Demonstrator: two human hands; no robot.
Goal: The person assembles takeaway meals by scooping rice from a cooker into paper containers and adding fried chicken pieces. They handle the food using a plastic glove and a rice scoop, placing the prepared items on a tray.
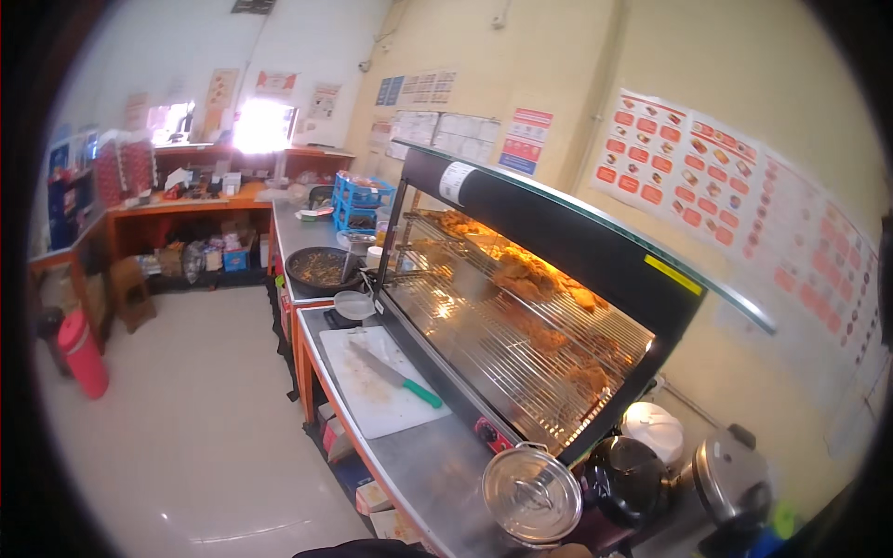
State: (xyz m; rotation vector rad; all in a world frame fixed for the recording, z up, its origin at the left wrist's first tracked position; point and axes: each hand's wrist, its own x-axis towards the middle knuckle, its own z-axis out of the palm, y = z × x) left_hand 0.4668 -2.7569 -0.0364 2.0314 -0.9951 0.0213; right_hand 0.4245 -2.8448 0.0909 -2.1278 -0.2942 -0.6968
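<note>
Neither of my hands can be made out; a small skin-toned patch at the bottom edge, below the pot lid, is too cut off to identify. Before me a lit heated display cabinet (516,307) holds fried food (520,279) on wire racks. Along its front a white cutting board (380,383) lies on the metal counter, with a green-handled knife (398,376) resting across it. A round metal lid (532,494) with a loop handle is near the cabinet's right front corner. Beyond the board are a clear plastic bowl (354,305) and a dark pan (323,270) with chopped food and a utensil inside.
Rice cookers (732,474) and a black pot (624,481) stand right of the cabinet. Blue stacked baskets (359,199) are farther along the counter. A brown stool (131,293) and a pink-red cylindrical container (82,354) stand on the floor at left. Boxes (373,499) sit beneath the counter.
</note>
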